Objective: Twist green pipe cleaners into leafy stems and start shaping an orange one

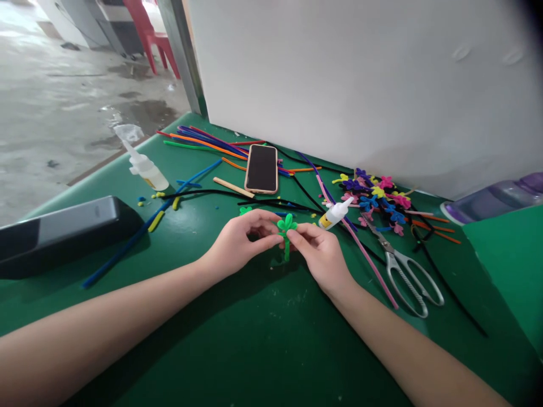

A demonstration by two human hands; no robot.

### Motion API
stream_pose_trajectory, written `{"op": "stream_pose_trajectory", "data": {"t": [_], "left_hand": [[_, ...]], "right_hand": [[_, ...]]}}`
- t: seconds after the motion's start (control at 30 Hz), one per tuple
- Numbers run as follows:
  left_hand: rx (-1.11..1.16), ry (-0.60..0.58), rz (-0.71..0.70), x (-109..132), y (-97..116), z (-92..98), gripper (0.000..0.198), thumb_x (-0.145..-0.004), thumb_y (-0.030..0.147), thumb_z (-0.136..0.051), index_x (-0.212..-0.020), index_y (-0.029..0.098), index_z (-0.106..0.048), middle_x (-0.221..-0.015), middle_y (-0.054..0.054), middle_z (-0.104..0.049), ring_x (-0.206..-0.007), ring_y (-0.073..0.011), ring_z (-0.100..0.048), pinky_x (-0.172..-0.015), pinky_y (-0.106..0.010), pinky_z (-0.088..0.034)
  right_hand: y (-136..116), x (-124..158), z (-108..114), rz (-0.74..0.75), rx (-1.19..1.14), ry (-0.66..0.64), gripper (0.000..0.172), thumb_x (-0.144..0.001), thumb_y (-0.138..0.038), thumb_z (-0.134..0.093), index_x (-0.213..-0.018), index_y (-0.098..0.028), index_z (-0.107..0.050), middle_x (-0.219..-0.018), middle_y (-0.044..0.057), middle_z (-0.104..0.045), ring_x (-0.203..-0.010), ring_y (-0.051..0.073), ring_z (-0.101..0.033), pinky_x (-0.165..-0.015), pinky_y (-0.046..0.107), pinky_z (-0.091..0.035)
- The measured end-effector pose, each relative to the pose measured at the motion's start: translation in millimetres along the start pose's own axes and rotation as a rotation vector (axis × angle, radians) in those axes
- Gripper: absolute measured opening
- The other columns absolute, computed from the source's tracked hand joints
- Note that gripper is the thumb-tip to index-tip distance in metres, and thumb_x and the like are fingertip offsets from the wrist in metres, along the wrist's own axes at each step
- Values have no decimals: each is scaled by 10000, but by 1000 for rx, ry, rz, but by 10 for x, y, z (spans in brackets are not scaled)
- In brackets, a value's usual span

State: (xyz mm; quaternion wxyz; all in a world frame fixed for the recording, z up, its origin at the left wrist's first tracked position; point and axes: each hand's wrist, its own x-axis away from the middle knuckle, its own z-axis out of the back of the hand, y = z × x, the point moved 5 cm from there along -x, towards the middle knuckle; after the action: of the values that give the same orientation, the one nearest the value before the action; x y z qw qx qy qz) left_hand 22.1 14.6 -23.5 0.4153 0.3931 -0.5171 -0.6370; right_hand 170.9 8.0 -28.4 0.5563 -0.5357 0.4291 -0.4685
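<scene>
Here we are, over the counter point(237, 350), and the green flower point(287, 222) is between my two hands, right in front of me, on the near side of the phone point(262, 168). The fingers of my right hand point(322, 254) are pinched nearly closed, thumb forward, on the stem just under the petals; those of my left hand point(237, 240) curl in with only a small gap and seem to have hold of its left side. How far along? This one looks well advanced, I'd judge: looped petals formed, stem on, though whether it's firmly fixed I can't tell. Over to the right, a pile of coloured flowers point(377, 195) looks shaped already, while the loose bundle of fuzzy stems point(203, 138) at the back lies straight and unworked. As for direction, the petals point up and away from me, the stem drops below my fingers towards my side of the counter, and the long axis runs nearly straight along my line of view, hardly leaning; its exact tilt and the gap beneath, I can't read.
</scene>
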Motion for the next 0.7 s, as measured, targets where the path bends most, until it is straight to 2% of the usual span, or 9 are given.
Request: {"op": "stream_pose_trajectory", "data": {"t": [0.1, 0.27, 0.37, 0.5, 0.7], "left_hand": [[-43, -33, 36, -8, -20, -8, 194, -802, 307, -622, -898, 138, -620, -795, -50, -689, -734, -165, -649, -705, -290, -514], [-25, -41, 46, -7, -24, -15, 208, -805, 288, -621, -972, 163, -635, -812, -26, -702, -747, -149, -652, -712, -262, -511], [-90, -39, 35, -12, -21, -10, 159, -799, 295, -625, -882, 166, -666, -814, -22, -695, -745, -144, -635, -700, -246, -496], [-104, -21, 45, -23, -24, 6, 145, -797, 299, -626, -818, 160, -660, -737, -7, -663, -675, -125, -599, -630, -222, -471], [-37, -14, 79, -20, -16, 2, 139, -802, 286, -618, -803, 147, -622, -715, 1, -630, -666, -113, -586, -625, -214, -461]], "right_hand": [[-2, 4, -4, -10, -12, -25, 153, -821, -337, -606, -810, -197, -667, -699, 3, -650, -663, 134, -615, -638, 263, -490], [8, 15, -5, -31, -36, -59, 142, -821, -313, -599, -807, -189, -665, -691, 0, -643, -653, 128, -622, -628, 254, -498], [1, 24, 3, -24, -12, -54, 140, -825, -300, -592, -780, -181, -652, -664, -4, -627, -626, 119, -606, -605, 243, -488], [-18, 48, -8, -4, 63, -72, 141, -830, -279, -580, -760, -174, -643, -654, -1, -612, -608, 116, -582, -571, 236, -468], [10, 71, -22, 1, 42, -80, 146, -836, -304, -574, -832, -181, -653, -710, 12, -628, -658, 130, -600, -611, 250, -482]]}}
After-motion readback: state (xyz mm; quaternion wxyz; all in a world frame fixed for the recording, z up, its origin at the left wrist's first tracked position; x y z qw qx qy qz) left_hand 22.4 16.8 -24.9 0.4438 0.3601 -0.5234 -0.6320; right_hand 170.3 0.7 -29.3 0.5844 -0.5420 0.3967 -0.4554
